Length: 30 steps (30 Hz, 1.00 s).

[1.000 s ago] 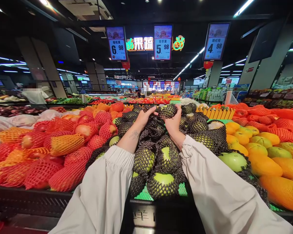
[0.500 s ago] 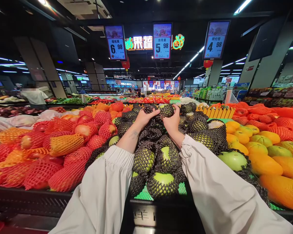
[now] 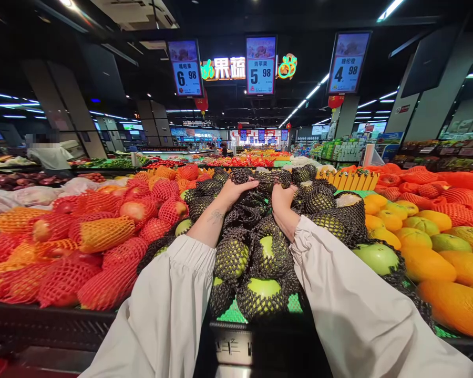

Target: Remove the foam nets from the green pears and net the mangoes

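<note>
Both my hands work at the far part of a heap of green apples [image 3: 263,287] in black foam nets. My left hand [image 3: 235,192] is closed on a black foam net [image 3: 265,181], its thumb stretched to the right and its other fingers partly hidden. Curled against the right end of this net is my right hand [image 3: 283,199], its fingertips mostly hidden. The net is around a green apple, of which little shows. Loose dark netting [image 3: 246,212] hangs below and between my hands.
Pomegranates in red and yellow nets [image 3: 137,210] are piled at left. Oranges [image 3: 437,268] lie at right, with red-netted fruit [image 3: 457,197] behind. The black display edge [image 3: 256,332] runs along the front. A person [image 3: 49,155] stands far left. Price screens [image 3: 260,65] hang above.
My right hand has dropped slightly and its fingers have curled in lower on the net. The green apple between my hands is now more covered. My left hand has barely moved.
</note>
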Each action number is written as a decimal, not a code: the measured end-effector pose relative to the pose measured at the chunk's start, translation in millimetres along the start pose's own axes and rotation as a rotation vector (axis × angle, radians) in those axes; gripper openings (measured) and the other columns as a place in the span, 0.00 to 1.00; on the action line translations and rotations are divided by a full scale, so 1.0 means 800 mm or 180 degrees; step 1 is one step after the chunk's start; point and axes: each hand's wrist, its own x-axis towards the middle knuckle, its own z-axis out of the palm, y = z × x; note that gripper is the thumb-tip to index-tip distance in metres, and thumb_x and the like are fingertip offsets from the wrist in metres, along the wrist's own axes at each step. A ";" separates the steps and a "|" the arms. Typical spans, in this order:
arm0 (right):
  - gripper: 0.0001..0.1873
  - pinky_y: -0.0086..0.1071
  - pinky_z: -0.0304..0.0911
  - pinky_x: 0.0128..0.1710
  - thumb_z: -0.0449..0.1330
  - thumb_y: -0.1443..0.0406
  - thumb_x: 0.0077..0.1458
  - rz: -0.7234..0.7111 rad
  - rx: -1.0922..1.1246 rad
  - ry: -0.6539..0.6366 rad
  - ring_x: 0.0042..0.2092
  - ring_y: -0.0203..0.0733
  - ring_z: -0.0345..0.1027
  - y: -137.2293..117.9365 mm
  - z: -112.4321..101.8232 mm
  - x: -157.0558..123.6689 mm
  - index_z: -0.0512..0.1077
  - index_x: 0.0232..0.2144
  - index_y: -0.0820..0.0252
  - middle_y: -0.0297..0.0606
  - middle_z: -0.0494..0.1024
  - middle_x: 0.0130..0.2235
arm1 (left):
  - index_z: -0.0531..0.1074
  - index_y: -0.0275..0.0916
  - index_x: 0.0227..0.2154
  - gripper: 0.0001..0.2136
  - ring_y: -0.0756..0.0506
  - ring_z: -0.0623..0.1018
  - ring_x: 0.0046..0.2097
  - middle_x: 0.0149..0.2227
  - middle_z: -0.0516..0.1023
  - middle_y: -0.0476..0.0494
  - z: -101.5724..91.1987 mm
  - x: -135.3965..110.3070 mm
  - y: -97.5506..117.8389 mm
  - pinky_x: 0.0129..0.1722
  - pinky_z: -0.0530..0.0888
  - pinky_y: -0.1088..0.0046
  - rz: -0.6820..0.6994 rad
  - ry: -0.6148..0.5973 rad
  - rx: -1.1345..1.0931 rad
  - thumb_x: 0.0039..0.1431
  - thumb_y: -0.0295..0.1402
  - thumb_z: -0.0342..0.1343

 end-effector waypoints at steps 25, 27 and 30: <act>0.30 0.46 0.66 0.61 0.70 0.51 0.44 -0.0445 0.0802 -0.2715 0.53 0.47 0.74 0.001 0.000 -0.022 0.67 0.47 0.53 0.37 0.79 0.50 | 0.79 0.35 0.32 0.22 0.44 0.79 0.34 0.32 0.82 0.44 -0.002 0.002 0.006 0.41 0.77 0.64 0.0491 0.0989 -0.0270 0.33 0.42 0.75; 0.41 0.49 0.63 0.64 0.77 0.55 0.35 -0.0702 0.0545 -0.2752 0.56 0.50 0.72 0.004 -0.001 -0.023 0.66 0.51 0.55 0.42 0.77 0.54 | 0.79 0.35 0.33 0.23 0.45 0.79 0.32 0.33 0.82 0.44 -0.003 0.003 0.005 0.39 0.77 0.64 0.0408 0.0970 -0.0271 0.34 0.42 0.75; 0.58 0.53 0.57 0.68 0.80 0.58 0.28 -0.1023 0.0192 -0.2498 0.60 0.54 0.69 0.006 -0.003 -0.022 0.60 0.60 0.56 0.48 0.73 0.59 | 0.79 0.35 0.34 0.23 0.47 0.76 0.28 0.33 0.82 0.44 -0.005 0.006 0.002 0.34 0.76 0.65 0.0256 0.0989 -0.0210 0.34 0.43 0.74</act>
